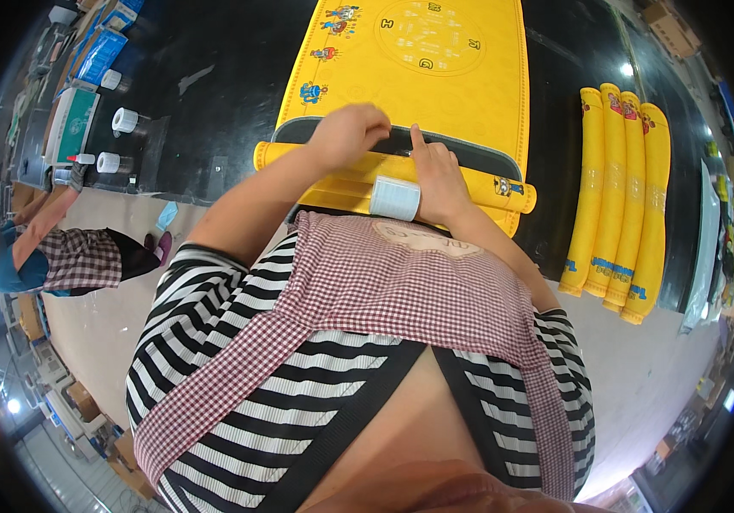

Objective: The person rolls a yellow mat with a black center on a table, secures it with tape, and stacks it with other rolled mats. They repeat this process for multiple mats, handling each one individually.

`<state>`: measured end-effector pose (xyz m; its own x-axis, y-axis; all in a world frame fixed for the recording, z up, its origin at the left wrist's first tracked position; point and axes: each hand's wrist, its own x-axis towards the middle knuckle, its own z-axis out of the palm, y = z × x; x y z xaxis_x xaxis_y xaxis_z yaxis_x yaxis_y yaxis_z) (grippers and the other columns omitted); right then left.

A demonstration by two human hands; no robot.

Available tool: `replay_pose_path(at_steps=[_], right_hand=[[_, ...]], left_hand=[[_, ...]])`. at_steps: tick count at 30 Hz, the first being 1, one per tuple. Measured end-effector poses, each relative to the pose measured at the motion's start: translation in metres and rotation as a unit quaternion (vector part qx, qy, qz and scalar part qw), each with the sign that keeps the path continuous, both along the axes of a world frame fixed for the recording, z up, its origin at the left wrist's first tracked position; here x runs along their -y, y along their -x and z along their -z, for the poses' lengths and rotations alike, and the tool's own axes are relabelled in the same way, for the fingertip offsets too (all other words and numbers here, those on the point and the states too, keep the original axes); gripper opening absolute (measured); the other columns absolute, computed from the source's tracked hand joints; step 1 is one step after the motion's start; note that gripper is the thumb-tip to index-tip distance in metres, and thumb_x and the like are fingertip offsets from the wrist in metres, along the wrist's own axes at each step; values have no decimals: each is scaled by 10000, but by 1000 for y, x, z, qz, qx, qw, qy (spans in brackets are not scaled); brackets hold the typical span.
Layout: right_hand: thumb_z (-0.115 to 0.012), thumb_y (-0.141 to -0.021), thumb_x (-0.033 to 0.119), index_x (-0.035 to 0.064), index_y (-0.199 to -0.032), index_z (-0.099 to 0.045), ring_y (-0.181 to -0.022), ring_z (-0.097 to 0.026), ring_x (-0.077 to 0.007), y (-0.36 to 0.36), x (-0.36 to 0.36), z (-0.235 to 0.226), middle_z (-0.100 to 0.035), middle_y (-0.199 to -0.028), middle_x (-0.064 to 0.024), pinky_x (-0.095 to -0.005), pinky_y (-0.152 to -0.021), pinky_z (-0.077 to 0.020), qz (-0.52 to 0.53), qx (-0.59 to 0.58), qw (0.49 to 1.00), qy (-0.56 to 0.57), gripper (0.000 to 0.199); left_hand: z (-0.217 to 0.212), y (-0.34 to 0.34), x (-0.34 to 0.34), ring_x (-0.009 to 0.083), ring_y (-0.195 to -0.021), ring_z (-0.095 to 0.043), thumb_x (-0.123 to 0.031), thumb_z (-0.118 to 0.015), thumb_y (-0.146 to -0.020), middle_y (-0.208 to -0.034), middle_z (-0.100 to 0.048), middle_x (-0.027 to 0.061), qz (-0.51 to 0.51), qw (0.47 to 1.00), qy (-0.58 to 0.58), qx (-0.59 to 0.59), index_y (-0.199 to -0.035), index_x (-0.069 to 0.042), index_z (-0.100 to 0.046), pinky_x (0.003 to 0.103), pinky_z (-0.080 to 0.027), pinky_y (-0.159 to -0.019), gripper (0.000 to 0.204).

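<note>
A yellow printed mat [435,85] lies on the black table [213,94], its near end wound into a yellow roll [298,156] with dark grey material showing beside it. Just above that roll is my left hand [345,137], fingers curled and pinched together; whatever sits between the fingertips is too small to make out. My right hand [444,181] rests on the roll with its index finger stretched out and the other fingers bent. A wide, pale roll of tape [395,198] sits against my right palm, and my thumb is hidden behind it.
Several rolled yellow mats [615,201] lie side by side on the right of the table. Along the left edge stand rolls of tape [125,120], a green-and-white box [73,126] and a red-tipped bottle [83,159]. A co-worker in a checkered apron [85,258] stands at the left.
</note>
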<state>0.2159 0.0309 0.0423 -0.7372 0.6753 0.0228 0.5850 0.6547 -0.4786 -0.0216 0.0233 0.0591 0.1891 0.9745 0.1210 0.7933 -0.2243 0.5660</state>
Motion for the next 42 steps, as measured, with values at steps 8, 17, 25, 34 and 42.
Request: replay_pose_path(at_steps=[8,17,25,34,42], right_hand=[[-782,-783,296,-73,-1624,-164,-1193,-524,-377,2,-11,16,-582,-1285,-220,-470,-1043,-424,11,42,998,-45,1106],[-797,-796,295,49,-1372,-600,-1195,-613,-389,-4,-39,12,-659,-1275,-175,-499,-1056,-473,-29,-229,972,-37,657],[-753,-846,261,62,-1286,-661,-1229,-623,-369,5,-29,28,-670,-1302,-156,-500,-1112,-452,-35,-221,958,-178,492],[-749,-849,296,148,-1155,-707,-1101,-661,-324,30,-96,14,-711,-1179,-93,-456,-953,-520,12,-168,984,-65,342],[-751,-845,231,92,-1032,-721,-936,-702,-385,34,-154,47,-742,-1020,-175,-447,-805,-555,37,-119,991,45,235]], left_hand=[[22,-12,81,343,-1291,-575,-139,-832,-751,-1375,-620,145,46,986,-136,-79,-1346,-85,-594,488,-411,-1122,643],[16,-7,1,375,-1330,-518,-339,-882,-722,-1425,-556,181,12,982,42,-182,-1433,-85,-536,479,-414,-1108,831],[-2,16,-62,356,-1335,-493,-503,-892,-696,-1410,-546,144,141,969,104,-175,-1470,-178,-547,484,-388,-1113,907],[17,8,-44,327,-1076,-585,-269,-822,-759,-1091,-617,103,22,976,-80,-199,-1242,-140,-634,435,-441,-970,534],[49,23,-58,353,-1069,-605,-456,-874,-739,-1080,-644,123,68,969,-228,-74,-1146,-105,-664,469,-463,-974,577]])
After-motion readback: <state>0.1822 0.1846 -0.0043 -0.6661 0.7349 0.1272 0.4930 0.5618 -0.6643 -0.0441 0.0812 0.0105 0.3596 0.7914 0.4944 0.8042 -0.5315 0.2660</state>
